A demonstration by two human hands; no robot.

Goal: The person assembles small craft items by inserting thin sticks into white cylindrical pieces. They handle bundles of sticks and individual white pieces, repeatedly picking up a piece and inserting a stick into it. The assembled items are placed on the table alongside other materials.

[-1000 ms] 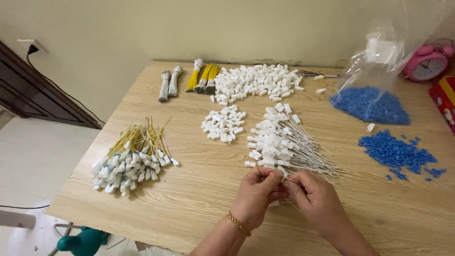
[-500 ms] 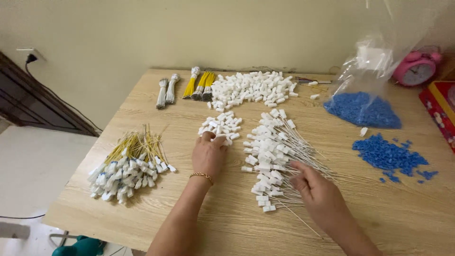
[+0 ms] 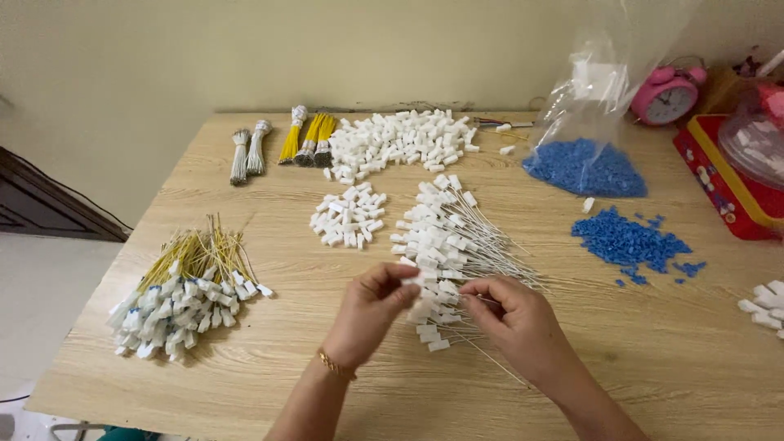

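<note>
Left hand: my left hand (image 3: 369,314) has its grip pinched closed on a small white connector (image 3: 414,278), held just above the table (image 3: 245,392).
Right hand: my right hand (image 3: 516,320) has its grip closed on a thin white wire (image 3: 478,299), close to the connector.
Wired pile: the pile of white wires with connectors (image 3: 449,237) lies just beyond my fingers.
Loose connectors: a small heap (image 3: 349,216) sits left of that pile.
Yellow bundle: yellow wires with connectors (image 3: 184,286) lie far left.
Blue pellets: scattered (image 3: 625,241) at right.

Left hand (image 3: 371,306) and right hand (image 3: 510,318) meet low (fingertips pinched, palms inward).
</note>
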